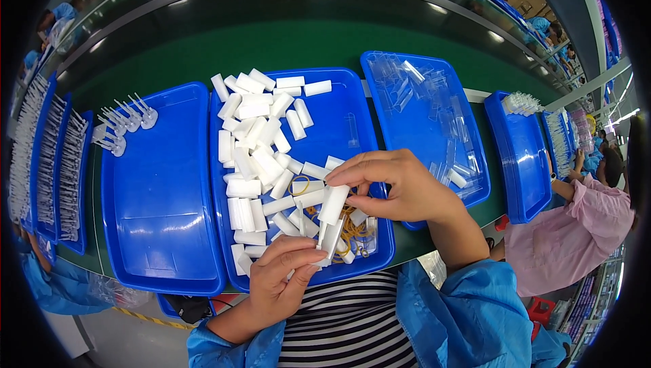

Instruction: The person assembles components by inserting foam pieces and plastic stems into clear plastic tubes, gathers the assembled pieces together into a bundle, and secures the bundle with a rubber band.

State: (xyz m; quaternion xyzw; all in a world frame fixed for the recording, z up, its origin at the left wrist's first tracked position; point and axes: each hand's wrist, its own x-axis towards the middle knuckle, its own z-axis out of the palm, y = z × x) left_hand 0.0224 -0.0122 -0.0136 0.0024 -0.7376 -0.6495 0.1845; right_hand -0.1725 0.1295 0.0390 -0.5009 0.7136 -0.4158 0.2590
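Over the near part of the middle blue tray (339,80), my two hands work close together. The fingers of my right hand (407,188) pinch a smooth white plastic sleeve piece (333,204) near its upper end. My left hand (281,276) is closed on a slim white channel-shaped piece (330,238), whose lower end is hidden by the fingers. The two pieces meet or overlap; whether they are joined I cannot tell. Many loose white sleeves (254,127) lie in the tray. Yellow rubber bands (352,236) sit beside and below my right hand.
To the left, a blue tray (163,191) carries several white stemmed parts (125,117) at its far corner. A right-hand tray (434,195) contains clear plastic sleeves (403,86). Stacked trays (519,164) stand farther right. Trays of white parts (51,164) line the left edge. A person in pink (569,232) sits at the right.
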